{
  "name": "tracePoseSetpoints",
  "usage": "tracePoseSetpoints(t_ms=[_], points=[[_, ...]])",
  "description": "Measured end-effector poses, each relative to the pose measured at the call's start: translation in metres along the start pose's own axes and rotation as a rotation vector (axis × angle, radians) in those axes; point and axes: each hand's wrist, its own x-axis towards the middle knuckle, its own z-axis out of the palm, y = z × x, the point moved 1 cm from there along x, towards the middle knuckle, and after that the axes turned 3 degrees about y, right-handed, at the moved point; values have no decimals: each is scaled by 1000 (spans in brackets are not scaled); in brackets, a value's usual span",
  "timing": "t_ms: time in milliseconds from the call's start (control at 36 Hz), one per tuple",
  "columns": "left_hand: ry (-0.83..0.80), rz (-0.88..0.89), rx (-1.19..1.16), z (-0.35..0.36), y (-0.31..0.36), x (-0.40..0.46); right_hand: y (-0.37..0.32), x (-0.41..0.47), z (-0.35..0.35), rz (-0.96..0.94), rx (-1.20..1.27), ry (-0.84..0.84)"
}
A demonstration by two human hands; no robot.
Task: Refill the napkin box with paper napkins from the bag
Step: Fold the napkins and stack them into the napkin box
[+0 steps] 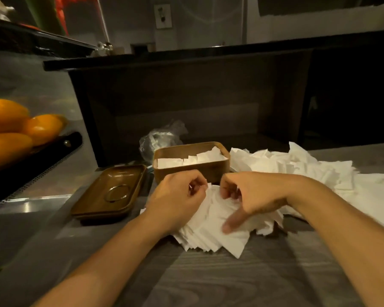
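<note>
A brown wooden napkin box point(208, 169) stands open on the grey table, with white napkins point(195, 159) inside up to near the rim. Its brown lid point(111, 191) lies upside down to the left. In front of the box sits a fanned stack of white napkins point(211, 231). My left hand point(177, 200) pinches the stack's far left edge with curled fingers. My right hand point(246, 193) grips the far right edge, its thumb pointing down over the paper. A crumpled clear plastic bag point(157, 139) lies behind the box.
A large loose heap of white napkins point(319, 173) spreads across the table to the right. Orange fruit point(13, 127) sits behind glass on a dark shelf at the left. A dark counter wall point(186, 103) rises behind the box.
</note>
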Motion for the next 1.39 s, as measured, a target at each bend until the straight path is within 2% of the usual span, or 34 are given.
tracePoseSetpoints(t_ms=[56, 167, 306, 500, 694, 889, 1000, 1111, 1167, 1250, 1333, 1389], points=[[33, -1, -5, 2, 0, 2, 3, -5, 1, 5, -2, -26], [69, -21, -46, 5, -1, 2, 15, -12, -6, -29, 64, 55], [38, -11, -51, 3, 0, -1, 25, -15, -9, -52, 148, 137], [27, -4, -42, 3, -1, -6, 25, -18, -8, -46, 215, 85], [25, 7, -18, 2, -2, -6, 22, -10, 4, -51, 168, 159], [14, 5, -8, 2, 0, -6, 24, -13, 0, -108, 251, 224], [11, 5, -15, 1, 1, -6, 29, -10, -1, -114, 214, 316], [17, 20, -28, 0, 2, -7, 28, -13, -7, -174, 241, 494], [11, -1, -58, -1, 3, -8, 25, -17, -11, -217, 351, 604], [18, -57, -132, -2, 2, -8, 15, -24, -17, -291, 706, 683], [106, -52, -264, -9, 10, -9, 3, -30, -18, -345, 1122, 595], [143, -60, -384, -12, 19, -7, -5, -30, -14, -353, 1223, 564]])
